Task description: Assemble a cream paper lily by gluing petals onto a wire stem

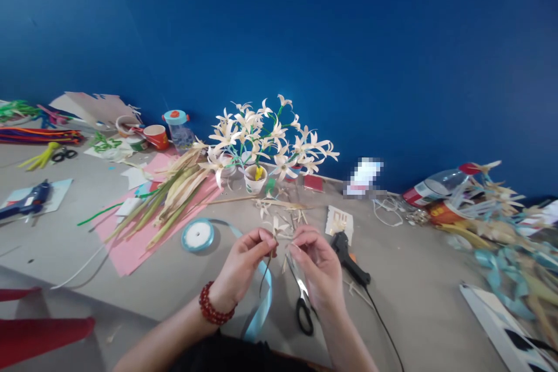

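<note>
My left hand [248, 258], with a red bead bracelet [211, 305] at the wrist, pinches a small cream flower [279, 225] just under its petals. Its thin dark stem [263, 279] hangs below the fingers. Close beside it, my right hand [320, 264] has thumb and forefinger pressed together; what they hold, if anything, is too small to make out. Scissors [304, 314] with black handles lie on the table between the hands. Light-blue ribbon [261, 311] runs under my left hand from its spool [197, 235]. Cream scraps and a loose flower [263, 207] lie just beyond.
Many cream flowers [248, 122] stand in a paper cup [255, 181] against the blue wall. A black glue gun [351, 258] with a cord lies at right. Dried husks [178, 186] cover pink paper [126, 250] at left. A plastic bottle [440, 183] lies far right.
</note>
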The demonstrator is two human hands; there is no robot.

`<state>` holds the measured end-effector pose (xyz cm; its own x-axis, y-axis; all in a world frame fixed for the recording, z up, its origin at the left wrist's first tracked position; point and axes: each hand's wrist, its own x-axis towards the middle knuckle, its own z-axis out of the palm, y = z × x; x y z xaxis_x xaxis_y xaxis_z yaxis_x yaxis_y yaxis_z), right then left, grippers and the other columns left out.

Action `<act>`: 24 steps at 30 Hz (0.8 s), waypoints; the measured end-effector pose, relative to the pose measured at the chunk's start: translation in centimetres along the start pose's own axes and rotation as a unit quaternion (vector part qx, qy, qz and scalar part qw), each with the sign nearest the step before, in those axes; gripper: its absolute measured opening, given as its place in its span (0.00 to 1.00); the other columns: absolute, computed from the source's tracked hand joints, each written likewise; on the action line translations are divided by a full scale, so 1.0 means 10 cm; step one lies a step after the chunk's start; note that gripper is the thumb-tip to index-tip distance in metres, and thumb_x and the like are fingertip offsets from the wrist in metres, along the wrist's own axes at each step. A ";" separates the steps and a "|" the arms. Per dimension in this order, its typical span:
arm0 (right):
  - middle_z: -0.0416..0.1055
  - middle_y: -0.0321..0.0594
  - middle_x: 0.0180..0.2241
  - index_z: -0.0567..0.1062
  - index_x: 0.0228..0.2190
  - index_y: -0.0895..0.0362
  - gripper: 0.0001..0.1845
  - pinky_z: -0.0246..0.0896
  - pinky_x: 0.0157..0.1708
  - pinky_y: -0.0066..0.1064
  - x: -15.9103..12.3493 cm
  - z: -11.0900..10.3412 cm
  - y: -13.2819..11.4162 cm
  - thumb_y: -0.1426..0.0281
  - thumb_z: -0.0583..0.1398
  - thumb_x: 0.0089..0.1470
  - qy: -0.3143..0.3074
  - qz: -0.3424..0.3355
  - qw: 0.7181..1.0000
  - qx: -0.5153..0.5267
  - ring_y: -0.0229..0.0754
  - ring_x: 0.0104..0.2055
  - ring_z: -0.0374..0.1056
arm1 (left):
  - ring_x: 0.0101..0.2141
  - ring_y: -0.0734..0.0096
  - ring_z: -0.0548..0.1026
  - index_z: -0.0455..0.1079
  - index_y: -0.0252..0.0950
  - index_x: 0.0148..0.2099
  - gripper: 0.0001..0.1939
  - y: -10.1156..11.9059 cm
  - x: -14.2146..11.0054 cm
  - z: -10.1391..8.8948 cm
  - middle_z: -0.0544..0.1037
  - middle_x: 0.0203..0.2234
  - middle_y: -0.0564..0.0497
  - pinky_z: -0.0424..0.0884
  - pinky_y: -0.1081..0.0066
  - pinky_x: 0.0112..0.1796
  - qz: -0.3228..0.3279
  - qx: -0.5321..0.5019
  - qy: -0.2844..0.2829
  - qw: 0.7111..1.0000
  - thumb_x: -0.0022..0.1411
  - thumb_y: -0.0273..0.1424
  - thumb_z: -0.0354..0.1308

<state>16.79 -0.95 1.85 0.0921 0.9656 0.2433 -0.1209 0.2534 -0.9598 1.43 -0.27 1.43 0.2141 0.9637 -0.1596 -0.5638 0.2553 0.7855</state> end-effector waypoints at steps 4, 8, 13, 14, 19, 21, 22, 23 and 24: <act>0.65 0.41 0.38 0.77 0.30 0.53 0.01 0.60 0.41 0.34 0.01 0.03 -0.02 0.70 0.65 0.53 0.008 -0.061 0.996 -0.059 0.45 0.42 0.63 | 0.28 0.73 0.66 0.72 0.34 0.29 0.07 0.00 0.00 0.04 0.70 0.24 0.53 0.61 0.72 0.35 0.004 0.001 0.001 1.000 0.56 0.30 0.66; 0.65 0.41 0.37 0.77 0.31 0.53 0.01 0.61 0.40 0.35 0.03 0.06 -0.02 0.71 0.64 0.53 0.010 -0.096 0.990 -0.102 0.45 0.41 0.63 | 0.29 0.73 0.67 0.72 0.34 0.29 0.07 0.01 -0.01 0.07 0.70 0.24 0.53 0.62 0.72 0.36 -0.001 -0.012 -0.011 1.000 0.55 0.30 0.66; 0.65 0.39 0.36 0.77 0.31 0.54 0.02 0.61 0.38 0.32 0.04 0.09 0.05 0.73 0.64 0.54 0.027 -0.118 0.987 -0.109 0.42 0.40 0.64 | 0.30 0.73 0.66 0.72 0.33 0.30 0.08 0.01 -0.02 0.09 0.70 0.25 0.53 0.62 0.72 0.36 -0.002 -0.014 -0.019 1.000 0.56 0.31 0.66; 0.65 0.38 0.36 0.77 0.32 0.53 0.03 0.61 0.38 0.32 0.04 0.09 0.06 0.74 0.64 0.54 0.030 -0.118 0.987 -0.106 0.42 0.40 0.64 | 0.30 0.73 0.67 0.71 0.33 0.30 0.08 0.01 -0.02 0.09 0.70 0.25 0.53 0.62 0.72 0.36 -0.002 -0.015 -0.020 1.000 0.56 0.31 0.66; 0.65 0.38 0.37 0.76 0.32 0.54 0.03 0.62 0.39 0.33 0.04 0.10 0.12 0.74 0.64 0.55 0.030 -0.105 0.990 -0.095 0.41 0.40 0.66 | 0.29 0.74 0.67 0.71 0.34 0.29 0.07 0.01 -0.01 0.10 0.70 0.26 0.53 0.63 0.72 0.37 0.000 -0.023 -0.023 0.999 0.57 0.30 0.65; 0.65 0.38 0.37 0.76 0.32 0.55 0.02 0.63 0.39 0.33 0.04 0.10 0.12 0.74 0.64 0.55 0.035 -0.101 0.990 -0.097 0.42 0.41 0.66 | 0.29 0.74 0.66 0.71 0.34 0.29 0.08 0.01 -0.02 0.10 0.70 0.26 0.53 0.63 0.72 0.37 0.002 -0.024 -0.025 0.999 0.57 0.29 0.65; 0.65 0.38 0.37 0.75 0.32 0.55 0.02 0.63 0.39 0.34 0.04 0.10 0.12 0.73 0.64 0.55 0.039 -0.101 0.989 -0.099 0.42 0.41 0.66 | 0.29 0.74 0.66 0.71 0.33 0.29 0.07 0.01 -0.02 0.11 0.70 0.26 0.53 0.63 0.72 0.37 0.003 -0.024 -0.026 0.999 0.58 0.29 0.65; 0.65 0.38 0.37 0.75 0.32 0.55 0.02 0.63 0.40 0.34 0.04 0.10 0.12 0.73 0.63 0.55 0.042 -0.101 0.989 -0.102 0.42 0.41 0.66 | 0.29 0.74 0.66 0.71 0.33 0.30 0.07 0.01 -0.02 0.11 0.70 0.26 0.53 0.63 0.72 0.37 0.005 -0.024 -0.026 0.999 0.58 0.29 0.65; 0.65 0.38 0.36 0.75 0.32 0.55 0.02 0.63 0.40 0.34 0.03 0.10 0.12 0.73 0.63 0.55 0.044 -0.104 0.988 -0.106 0.42 0.41 0.66 | 0.29 0.74 0.67 0.71 0.33 0.30 0.07 0.02 -0.03 0.11 0.70 0.26 0.53 0.63 0.72 0.37 0.005 -0.024 -0.028 0.999 0.58 0.29 0.65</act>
<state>15.67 -0.25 0.89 0.1808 0.8828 0.4336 0.1185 0.4181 -0.9006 2.19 -0.56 2.26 0.2512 0.9608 -0.1174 -0.6031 0.2502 0.7574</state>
